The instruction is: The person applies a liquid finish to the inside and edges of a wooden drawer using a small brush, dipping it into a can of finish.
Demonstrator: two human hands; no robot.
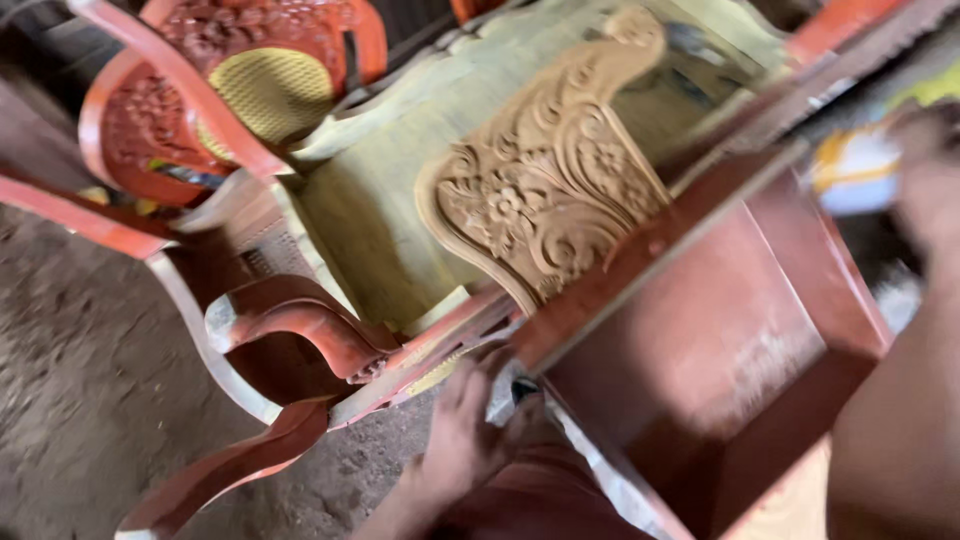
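- Head view: left hand (462, 435), fingers spread flat, rests on red-brown wooden frame (700, 340).
- Right hand (925, 185), blurred, grips white-orange object (855, 170) above frame.
- Carved unpainted panel (550, 190) beyond left hand.
- Dirt floor (80, 370) left of it.

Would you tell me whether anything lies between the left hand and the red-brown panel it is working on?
Nothing visible does: the left hand already rests against the lower edge of the red-brown panel, beside the chair arm.
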